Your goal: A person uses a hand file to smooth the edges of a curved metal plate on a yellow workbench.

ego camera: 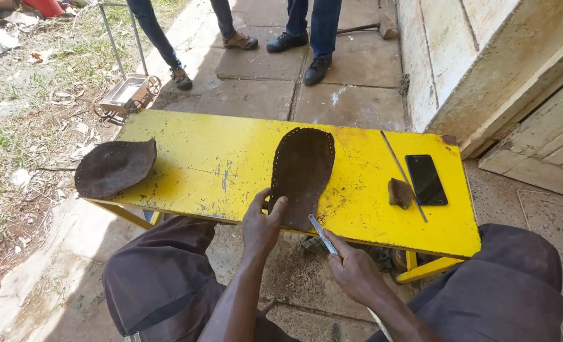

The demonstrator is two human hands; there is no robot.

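Outdoors, paved yard beside a pale wall; yellow bench (231, 158) standing on the slabs, grass and litter off to the left. Two other people are standing at the far side, only legs and shoes showing.

Seated person is working at the near edge of the bench. Dark leather sole (303, 171) is lying flat mid-bench, toe pointing far, heel hanging slightly over the near edge, stitch holes running round its rim. Left hand (262, 225) is pinning the heel end, thumb and fingers pinching the near-left rim. Right hand (356, 273) is closed around a thin metal blade (322, 234), its tip touching the heel's near-right edge.

Judgement: trimming or scraping the heel edge looks to be the step in hand. Next move calls for a steady hold on the sole and the blade kept away from the left thumb.

Also on the bench: rounded leather piece (115, 167) at far left, overhanging; small stone (400, 192), black phone (425, 179) and thin rod (403, 174) at right.
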